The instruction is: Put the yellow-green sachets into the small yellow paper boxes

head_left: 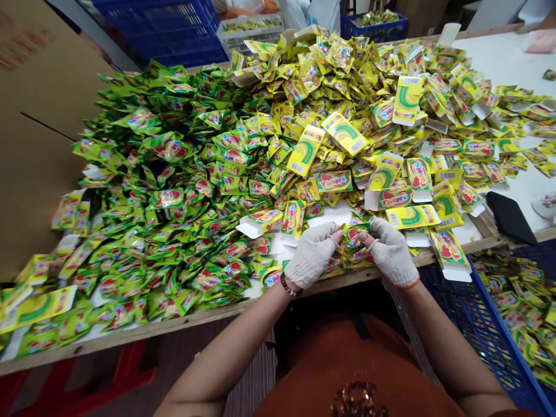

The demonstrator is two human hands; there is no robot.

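Observation:
My left hand (313, 255) and my right hand (392, 252) wear pale knit work gloves with the fingertips bare. Between them, close to the table's front edge, they grip a small green candy packet (353, 237) with a red picture, one side in each hand. Left of my hands spreads a big heap of green packets (169, 200). Ahead and to the right are yellow packets (310, 75) and small yellow cartons, one of them an open carton (263, 223) near my left hand. Another yellow carton (412, 216) lies just beyond my right hand.
A blue crate (490, 324) holding packets stands below the table edge at right. A black phone-like object (510, 217) lies on the white table's right side. A large cardboard box (43, 133) rises at left. Blue crates (160, 29) stand behind the table.

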